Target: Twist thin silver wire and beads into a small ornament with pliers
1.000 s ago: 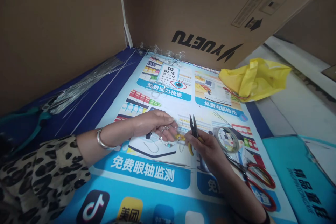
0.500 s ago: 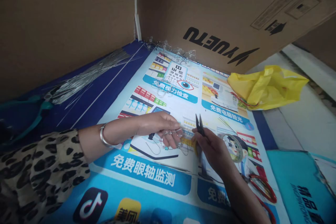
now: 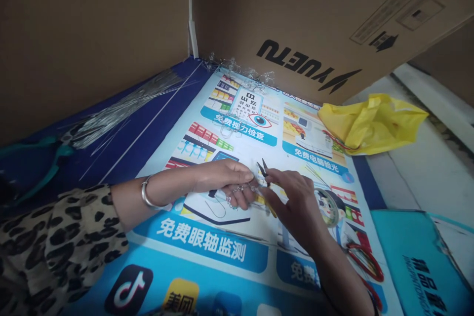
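and here you are: your left hand (image 3: 222, 177) pinches the beaded wire (image 3: 241, 188) in its fingertips, right at the centre of the poster (image 3: 177, 269). your right hand (image 3: 296, 200) is curled round the pliers (image 3: 262, 168), tips parted, pointing to 11 o'clock and shut on nothing that shows. hands just beside each other; whether they touch, can't tell.

so how far along? the piece has beads on it, loops bent in, and looks part-formed, though the ends are too fine to read. up at 12 o'clock sits a cluster (image 3: 231, 66) of beaded, twisted pieces, seemingly shaped. over at 10, a sheaf of straight wires (image 3: 107, 111), unworked by the look of it. one bent wire (image 3: 216, 210) lies at 8. round the edge: scissors (image 3: 377, 267) at 4 o'clock, yellow bag (image 3: 374, 123) at 2, teal cutters (image 3: 54, 165) at 9.
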### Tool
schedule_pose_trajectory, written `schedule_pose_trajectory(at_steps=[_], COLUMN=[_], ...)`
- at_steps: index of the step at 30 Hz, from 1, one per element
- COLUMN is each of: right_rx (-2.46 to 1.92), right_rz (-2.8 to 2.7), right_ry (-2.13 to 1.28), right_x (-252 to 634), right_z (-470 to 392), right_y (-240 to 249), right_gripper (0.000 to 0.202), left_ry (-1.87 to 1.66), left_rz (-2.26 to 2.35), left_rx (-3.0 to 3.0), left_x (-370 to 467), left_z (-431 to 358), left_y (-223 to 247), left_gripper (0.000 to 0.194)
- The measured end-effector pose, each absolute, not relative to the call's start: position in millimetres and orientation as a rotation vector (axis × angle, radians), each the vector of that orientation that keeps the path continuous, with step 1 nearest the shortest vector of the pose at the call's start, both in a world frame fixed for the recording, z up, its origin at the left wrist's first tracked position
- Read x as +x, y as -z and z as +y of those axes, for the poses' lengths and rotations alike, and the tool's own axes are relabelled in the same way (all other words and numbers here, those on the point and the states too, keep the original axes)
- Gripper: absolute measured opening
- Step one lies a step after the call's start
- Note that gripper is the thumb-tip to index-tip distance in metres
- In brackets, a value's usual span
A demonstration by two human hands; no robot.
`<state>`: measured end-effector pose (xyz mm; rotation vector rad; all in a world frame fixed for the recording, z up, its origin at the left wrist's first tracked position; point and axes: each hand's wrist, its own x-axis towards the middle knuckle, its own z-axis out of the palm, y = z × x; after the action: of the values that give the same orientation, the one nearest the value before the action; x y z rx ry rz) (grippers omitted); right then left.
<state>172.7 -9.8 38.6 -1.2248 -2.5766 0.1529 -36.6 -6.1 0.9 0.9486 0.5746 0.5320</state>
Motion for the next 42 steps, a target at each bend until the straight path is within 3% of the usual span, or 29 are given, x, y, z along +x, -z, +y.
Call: schedule_pose_trajectory(at_steps=[4, 6, 11, 13, 16, 42], right_rx=[-1.276, -1.314, -1.375, -1.309, -1.275, -1.309], right_rz=[-2.719, -2.681, -2.269, -2.081, -1.937, -1.407], right_ry=[0.056, -0.043, -0.990, -1.351, -1.551, -1.300], right_x=[181.7, 183.3, 168.5, 160.7, 154.9, 159.7], right_z=[-5.8, -5.4, -12.4, -14.8, -15.7, -28.2], right_y=[-43.7, -43.5, -32.4, -26.0, -18.5, 3.2], right_gripper=[0.023, 0.024, 0.045, 0.042, 0.031, 0.024], left_ry=[-0.510, -0.509, -0.519, -0.530, -0.553, -0.682], left_rz=[0.575, 0.595, 0.593, 0.594, 0.582, 0.578], left_rx=[0.942, 0.940, 0.978, 0.984, 0.971, 0.828], left_x=[-35.9, -36.0, -36.9, -37.1, -37.1, -39.8], left_z=[-6.0, -6.5, -8.7, -8.9, -8.1, -6.7], left_y=[-1.8, -4.2, -11.1, -9.8, -3.8, 2.4], left_gripper=[0.034, 0.031, 0.031, 0.030, 0.030, 0.035])
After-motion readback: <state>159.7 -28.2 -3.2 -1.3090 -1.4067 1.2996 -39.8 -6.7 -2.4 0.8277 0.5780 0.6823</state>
